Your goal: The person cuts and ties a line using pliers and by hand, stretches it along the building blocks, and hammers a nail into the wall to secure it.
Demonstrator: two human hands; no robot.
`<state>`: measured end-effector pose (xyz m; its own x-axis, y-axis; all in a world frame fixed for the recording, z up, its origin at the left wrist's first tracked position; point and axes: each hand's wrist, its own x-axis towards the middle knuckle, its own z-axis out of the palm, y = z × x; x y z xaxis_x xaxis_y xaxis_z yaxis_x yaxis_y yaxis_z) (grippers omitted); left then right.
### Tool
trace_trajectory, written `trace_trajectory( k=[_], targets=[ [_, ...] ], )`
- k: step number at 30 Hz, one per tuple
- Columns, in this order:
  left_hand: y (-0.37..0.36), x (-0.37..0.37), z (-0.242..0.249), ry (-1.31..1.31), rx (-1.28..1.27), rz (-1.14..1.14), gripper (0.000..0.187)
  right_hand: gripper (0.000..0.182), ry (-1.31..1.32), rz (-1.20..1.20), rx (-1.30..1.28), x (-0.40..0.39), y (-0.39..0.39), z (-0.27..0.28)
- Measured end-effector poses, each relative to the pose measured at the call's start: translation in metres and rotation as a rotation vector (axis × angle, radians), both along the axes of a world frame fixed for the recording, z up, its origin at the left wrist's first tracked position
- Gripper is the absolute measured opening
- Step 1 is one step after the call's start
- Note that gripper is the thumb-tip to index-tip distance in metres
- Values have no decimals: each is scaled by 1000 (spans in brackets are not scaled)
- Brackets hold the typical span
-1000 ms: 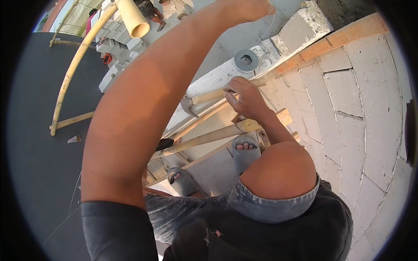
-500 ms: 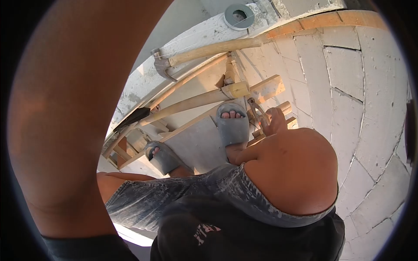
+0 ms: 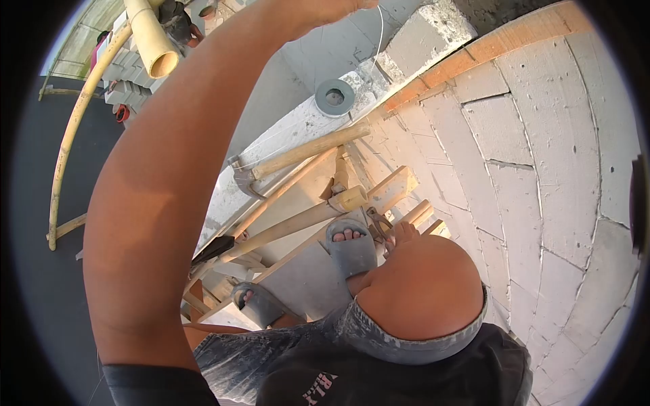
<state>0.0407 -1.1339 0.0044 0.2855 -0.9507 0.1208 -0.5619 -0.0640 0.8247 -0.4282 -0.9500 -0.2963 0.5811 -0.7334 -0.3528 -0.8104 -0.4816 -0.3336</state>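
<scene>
My left arm reaches up the left side of the head view. My left hand [image 3: 333, 8] is partly cut off by the top edge, with its fingers closed at a thin white line [image 3: 381, 30] that hangs towards the wall top. Beyond my bent knee, my right hand [image 3: 405, 234] is closed round metal pincers [image 3: 380, 222], beside my slippered foot. A claw hammer [image 3: 301, 154] with a wooden handle lies on the white wall ledge [image 3: 271, 139]. Further up on the ledge sits a round grey spool [image 3: 334, 97].
Bamboo poles [image 3: 298, 225] and wooden boards [image 3: 399, 188] lie around my feet. A block wall [image 3: 542, 169] with an orange strip [image 3: 494, 47] fills the right. At upper left are a bamboo frame [image 3: 68, 135], stacked blocks [image 3: 125, 95] and part of another person [image 3: 177, 24].
The view has shifted upward and left, so the ledge, feet and tools appear lower. My left hand, the bamboo frame and the stacked blocks have come into view. The pincers remain in my right hand.
</scene>
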Motion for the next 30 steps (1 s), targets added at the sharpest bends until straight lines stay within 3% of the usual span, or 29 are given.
trace_trajectory(
  k=[5, 8, 11, 13, 15, 17, 19, 30],
  targets=[
    [8, 18, 4, -26, 79, -84, 22, 38, -30, -74, 118, 3, -4, 2],
    [1, 18, -8, -84, 44, -46, 24, 39, -202, -255, 380, 8, -18, 21],
    [3, 17, -12, -97, 62, -12, 24, 40, -663, -583, 903, 45, -46, 85],
    [5, 17, -14, -61, 75, -24, 25, 34, -851, -666, 1069, 100, -73, 161],
    [5, 14, -11, -35, 82, -28, 25, 36, -856, -535, 965, 119, -94, 160],
    [13, 9, -7, 82, 255, 31, 33, 39, -857, -398, 866, 138, -113, 155],
    [14, 7, -9, 94, 220, 3, 32, 35, -917, -243, 650, 156, -131, 148],
    [10, 5, -20, 116, 183, -44, 34, 42, -952, -68, 579, 203, -159, 151]
  ],
)
